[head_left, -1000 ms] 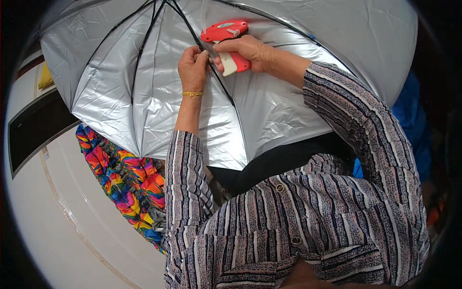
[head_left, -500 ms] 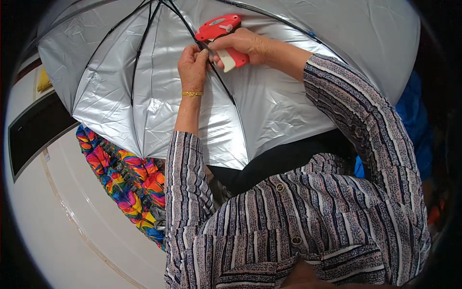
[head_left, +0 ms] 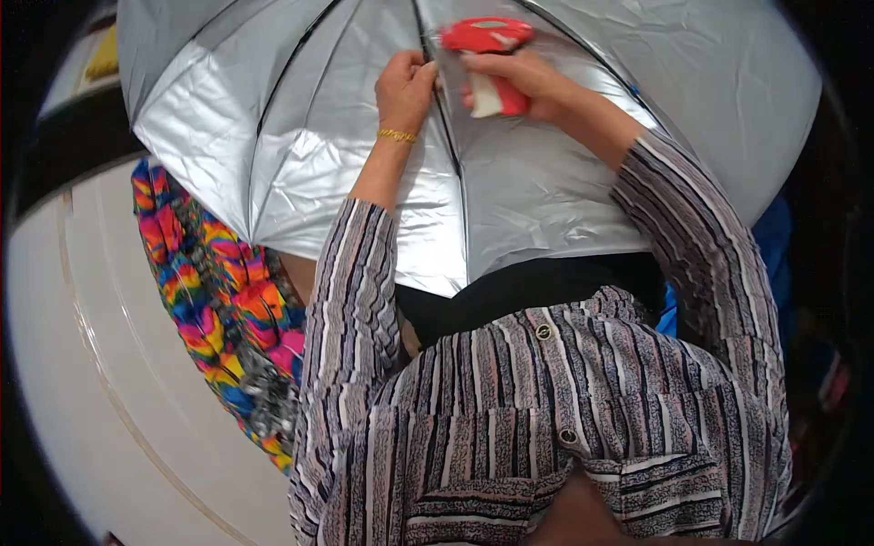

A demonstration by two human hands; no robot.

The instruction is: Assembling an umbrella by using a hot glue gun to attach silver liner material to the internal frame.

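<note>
A silver-lined umbrella canopy (head_left: 537,200) is spread open over my lap, its inner side up. At one thin black rib (head_left: 449,136) my left hand (head_left: 405,91) is closed, thumb and fingers pinching the rib against the cloth. To the right of that spot, my right hand (head_left: 528,80) grips a red pistol-shaped hand tool (head_left: 487,35) with a white trigger. The tool is held a little above the canopy, apart from the rib, and is blurred by motion. What lies right under my left fingertips is hidden.
Another rib (head_left: 291,68) runs along the canopy on the left. A bundle of rainbow-coloured folded fabric (head_left: 218,309) lies at my left, beside a white curved surface (head_left: 109,382). Blue material (head_left: 774,246) shows past my right arm. A yellow item (head_left: 103,56) sits far left.
My right hand has drawn the red tool away from the rib, to the right. My left hand stays pinched on the rib. The whole view has shifted somewhat.
</note>
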